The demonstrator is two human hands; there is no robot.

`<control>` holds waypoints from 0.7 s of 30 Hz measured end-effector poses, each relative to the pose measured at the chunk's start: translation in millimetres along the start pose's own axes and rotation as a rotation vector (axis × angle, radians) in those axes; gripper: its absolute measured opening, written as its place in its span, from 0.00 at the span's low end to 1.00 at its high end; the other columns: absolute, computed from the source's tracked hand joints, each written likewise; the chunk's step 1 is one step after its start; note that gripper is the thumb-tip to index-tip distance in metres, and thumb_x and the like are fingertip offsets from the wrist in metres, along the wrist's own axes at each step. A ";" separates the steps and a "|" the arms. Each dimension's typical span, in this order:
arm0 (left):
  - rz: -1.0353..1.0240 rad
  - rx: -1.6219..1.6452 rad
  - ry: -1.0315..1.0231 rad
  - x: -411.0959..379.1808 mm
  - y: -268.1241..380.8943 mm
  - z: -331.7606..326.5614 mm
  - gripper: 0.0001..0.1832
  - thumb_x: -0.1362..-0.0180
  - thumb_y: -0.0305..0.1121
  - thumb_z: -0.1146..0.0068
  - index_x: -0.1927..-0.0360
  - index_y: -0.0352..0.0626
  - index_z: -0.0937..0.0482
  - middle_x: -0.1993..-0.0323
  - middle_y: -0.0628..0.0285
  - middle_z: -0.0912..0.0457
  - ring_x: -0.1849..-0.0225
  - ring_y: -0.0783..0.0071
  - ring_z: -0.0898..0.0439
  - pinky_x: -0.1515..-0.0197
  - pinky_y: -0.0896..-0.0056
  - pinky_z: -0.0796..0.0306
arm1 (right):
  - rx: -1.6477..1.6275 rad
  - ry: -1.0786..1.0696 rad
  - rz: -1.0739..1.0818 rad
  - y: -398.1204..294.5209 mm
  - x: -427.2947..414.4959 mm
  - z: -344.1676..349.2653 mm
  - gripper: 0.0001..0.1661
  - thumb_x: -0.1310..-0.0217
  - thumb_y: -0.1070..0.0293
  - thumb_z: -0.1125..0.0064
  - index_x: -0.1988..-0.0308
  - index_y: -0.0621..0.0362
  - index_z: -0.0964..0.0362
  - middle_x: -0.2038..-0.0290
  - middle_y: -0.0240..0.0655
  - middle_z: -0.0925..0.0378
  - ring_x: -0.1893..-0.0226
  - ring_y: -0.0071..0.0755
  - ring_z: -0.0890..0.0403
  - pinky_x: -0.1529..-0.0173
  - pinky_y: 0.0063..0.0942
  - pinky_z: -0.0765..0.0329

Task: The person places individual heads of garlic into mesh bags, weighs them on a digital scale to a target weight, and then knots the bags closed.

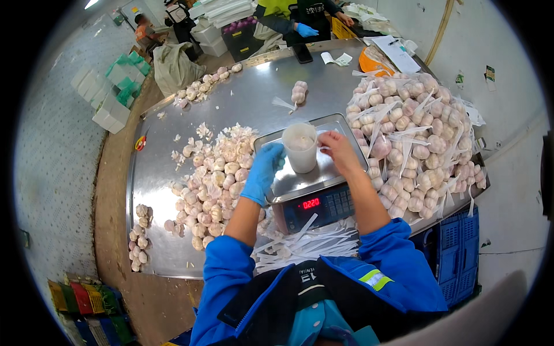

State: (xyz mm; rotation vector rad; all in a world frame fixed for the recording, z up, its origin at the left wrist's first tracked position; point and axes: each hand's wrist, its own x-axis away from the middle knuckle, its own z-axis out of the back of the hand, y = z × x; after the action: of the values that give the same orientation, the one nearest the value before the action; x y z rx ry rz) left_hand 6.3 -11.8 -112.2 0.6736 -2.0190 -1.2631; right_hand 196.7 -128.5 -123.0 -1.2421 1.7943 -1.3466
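A translucent plastic cup (pixel 301 151) stands on the steel tray (pixel 335 173) of a digital scale (pixel 318 206), with something pale inside. My left hand (pixel 265 166), in a blue glove, is at the cup's left side; whether it grips the cup is unclear. My bare right hand (pixel 338 151) is at the cup's right rim, its thumb and fingertips pinched on a bit of white netting. Loose garlic bulbs (pixel 216 177) with shed skins lie heaped left of the scale. White mesh strips (pixel 307 244) lie in front of it. One netted string of garlic (pixel 299 92) rests beyond the tray.
A large pile of netted garlic (pixel 415 129) covers the steel table's right side. Smaller garlic groups lie along the left (pixel 139 244) and far edges. A phone (pixel 302 53), papers (pixel 396 52) and an orange bag (pixel 373 62) lie at the back. A gloved co-worker (pixel 307 30) stands across the table.
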 end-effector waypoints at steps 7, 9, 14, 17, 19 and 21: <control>-0.285 -0.164 -0.150 -1.8 76.2 -36.7 0.07 0.41 0.35 0.47 0.70 0.43 0.25 0.78 0.68 0.24 0.79 0.82 0.29 0.76 0.82 0.37 | 0.753 -0.086 0.560 -53.4 -12.3 -6.9 0.22 0.45 0.63 0.42 0.51 0.60 0.32 0.55 0.37 0.26 0.50 0.33 0.27 0.44 0.28 0.34; -0.314 -0.140 -0.140 -4.3 78.1 -43.9 0.07 0.40 0.35 0.48 0.70 0.43 0.24 0.78 0.67 0.24 0.80 0.82 0.28 0.77 0.81 0.37 | 0.714 -0.203 0.596 -36.6 -35.6 -22.1 0.16 0.40 0.61 0.49 0.58 0.62 0.29 0.61 0.37 0.24 0.57 0.34 0.25 0.49 0.28 0.32; -0.618 -0.175 -0.095 7.3 74.8 -24.9 0.18 0.43 0.36 0.45 0.50 0.42 0.30 0.56 0.61 0.26 0.56 0.76 0.27 0.55 0.75 0.34 | 0.320 -0.407 0.358 -88.2 -12.4 -77.4 0.18 0.36 0.58 0.54 0.70 0.62 0.29 0.76 0.31 0.27 0.73 0.24 0.28 0.64 0.22 0.31; -0.674 -0.413 -0.259 31.3 75.1 -45.9 0.32 0.45 0.35 0.42 0.39 0.41 0.41 0.42 0.58 0.34 0.40 0.70 0.36 0.39 0.69 0.44 | 0.034 -0.443 0.320 -136.8 27.7 -99.2 0.16 0.37 0.60 0.53 0.74 0.60 0.32 0.80 0.28 0.32 0.79 0.19 0.33 0.72 0.17 0.35; -0.744 -0.531 -0.261 53.4 74.0 -76.5 0.32 0.46 0.34 0.41 0.39 0.40 0.41 0.42 0.58 0.34 0.40 0.69 0.36 0.38 0.68 0.45 | -0.174 -0.423 0.297 -155.9 51.3 -109.1 0.16 0.37 0.62 0.54 0.77 0.57 0.36 0.83 0.26 0.38 0.82 0.17 0.38 0.76 0.16 0.40; -0.522 -0.423 -0.356 64.8 79.1 -100.0 0.32 0.46 0.33 0.42 0.39 0.40 0.41 0.43 0.58 0.35 0.41 0.68 0.36 0.39 0.68 0.44 | -0.314 -0.471 0.275 -170.3 54.1 -98.6 0.15 0.38 0.63 0.54 0.77 0.57 0.37 0.84 0.25 0.40 0.82 0.17 0.38 0.77 0.16 0.41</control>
State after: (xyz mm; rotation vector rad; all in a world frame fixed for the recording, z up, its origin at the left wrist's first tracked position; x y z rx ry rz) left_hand 32.7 -83.7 8.6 0.8393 -1.7962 -2.1726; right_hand 148.2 -147.7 74.3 -1.2800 1.7836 -0.5734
